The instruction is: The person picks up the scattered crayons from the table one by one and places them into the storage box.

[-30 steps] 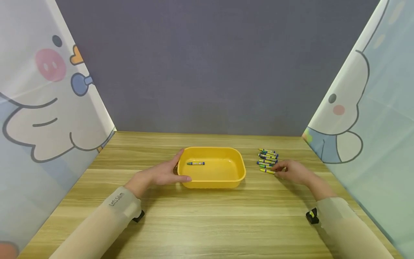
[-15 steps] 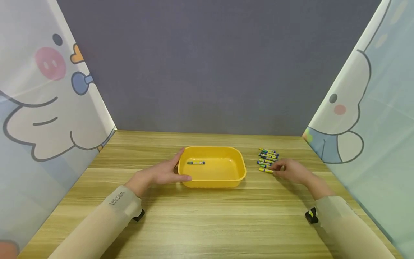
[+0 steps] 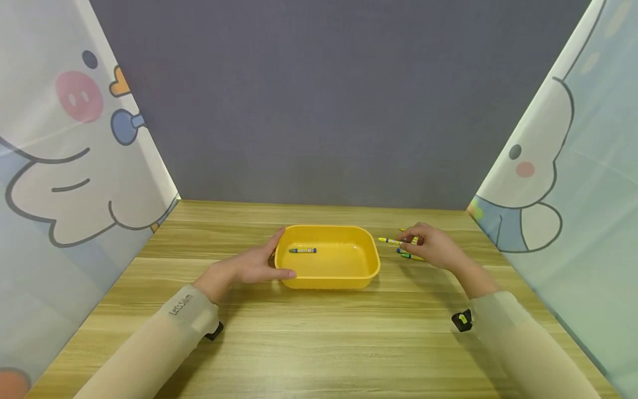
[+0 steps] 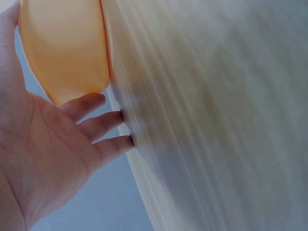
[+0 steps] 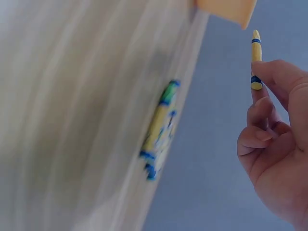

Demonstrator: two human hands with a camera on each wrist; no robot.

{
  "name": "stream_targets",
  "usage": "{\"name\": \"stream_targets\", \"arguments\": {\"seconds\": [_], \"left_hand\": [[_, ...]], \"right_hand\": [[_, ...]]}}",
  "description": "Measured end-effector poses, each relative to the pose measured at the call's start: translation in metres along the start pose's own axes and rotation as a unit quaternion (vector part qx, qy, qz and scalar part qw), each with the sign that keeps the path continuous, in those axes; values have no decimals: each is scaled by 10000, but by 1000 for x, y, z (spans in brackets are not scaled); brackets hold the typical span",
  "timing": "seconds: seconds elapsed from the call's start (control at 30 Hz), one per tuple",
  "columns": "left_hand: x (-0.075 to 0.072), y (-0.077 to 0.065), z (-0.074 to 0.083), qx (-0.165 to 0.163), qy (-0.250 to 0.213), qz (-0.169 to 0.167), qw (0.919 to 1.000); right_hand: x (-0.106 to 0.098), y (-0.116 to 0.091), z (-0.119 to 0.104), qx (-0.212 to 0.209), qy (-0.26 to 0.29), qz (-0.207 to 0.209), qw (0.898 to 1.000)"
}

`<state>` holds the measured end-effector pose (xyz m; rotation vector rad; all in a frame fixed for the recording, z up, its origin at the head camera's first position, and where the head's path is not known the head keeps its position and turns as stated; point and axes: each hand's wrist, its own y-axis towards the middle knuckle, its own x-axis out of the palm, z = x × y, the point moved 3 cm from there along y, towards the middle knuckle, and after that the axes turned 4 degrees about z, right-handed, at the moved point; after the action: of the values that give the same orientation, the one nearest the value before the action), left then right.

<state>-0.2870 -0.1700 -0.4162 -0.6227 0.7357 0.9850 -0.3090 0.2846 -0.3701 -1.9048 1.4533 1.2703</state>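
Note:
A yellow plastic basket [image 3: 329, 284] stands mid-table with one crayon [image 3: 302, 251] lying in its left part. My left hand [image 3: 256, 267] rests against the basket's left end, thumb along the near rim. In the left wrist view its fingers [image 4: 103, 126] are spread and fairly straight, their tips down by the tabletop. My right hand [image 3: 430, 245] pinches a yellow crayon [image 5: 256, 50] between thumb and fingers, its tip toward the basket. Below that hand lie several crayons [image 5: 161, 122], one with a green tip; the hand hides part of the group in the head view.
The wooden table [image 3: 319, 343] ends at a dark grey panel [image 3: 329, 105] behind. Cartoon-printed cloths [image 3: 543, 155] hang on both sides. A black wrist camera [image 3: 462, 320] is on the right sleeve.
My right hand has lifted the yellow crayon from the near end of the group and moved left and away from me, toward the basket. The left hand and basket have stayed put.

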Motion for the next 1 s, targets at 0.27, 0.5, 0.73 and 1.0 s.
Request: {"name": "stream_targets", "arguments": {"seconds": [0.27, 0.5, 0.73, 1.0], "left_hand": [[1, 0, -1, -41, 65, 42, 10000], [2, 1, 0, -37, 176, 43, 9998], [2, 0, 0, -60, 142, 54, 9999], [1, -1, 0, -68, 31, 20, 10000]], "right_hand": [[9, 21, -33, -101, 210, -10, 9997], [26, 40, -58, -223, 450, -26, 9987], [48, 56, -82, -397, 688, -180, 9967], [78, 73, -104, -510, 804, -368, 9948]]}}
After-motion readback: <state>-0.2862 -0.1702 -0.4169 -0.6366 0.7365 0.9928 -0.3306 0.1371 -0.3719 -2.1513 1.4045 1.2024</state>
